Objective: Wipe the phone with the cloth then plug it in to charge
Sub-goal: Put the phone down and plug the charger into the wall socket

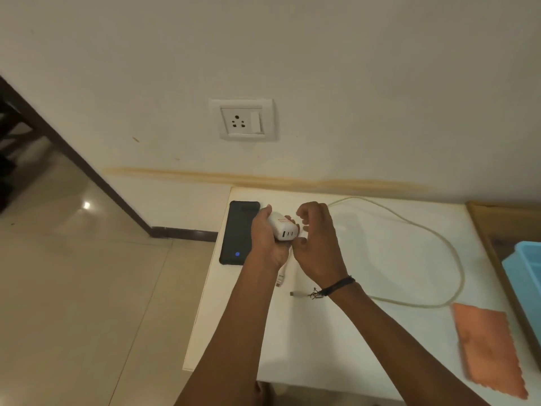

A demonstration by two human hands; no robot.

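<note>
A black phone [237, 230] lies flat at the white table's [380, 253] far left corner, with a small blue light near its near end. My left hand [265, 244] grips a white charger adapter [282, 228] just right of the phone, ports facing my right hand. My right hand [317, 244] is curled beside the adapter, pinching the white charging cable [439, 238]. One cable plug [280, 281] dangles below my hands; the other end [292, 293] lies on the table. An orange cloth [489, 347] lies at the near right.
A white wall socket [241, 120] with a switch sits on the wall above the table. A light blue tray [524, 273] and a wooden edge [497, 247] stand at the right. The tiled floor [87, 288] drops away left of the table.
</note>
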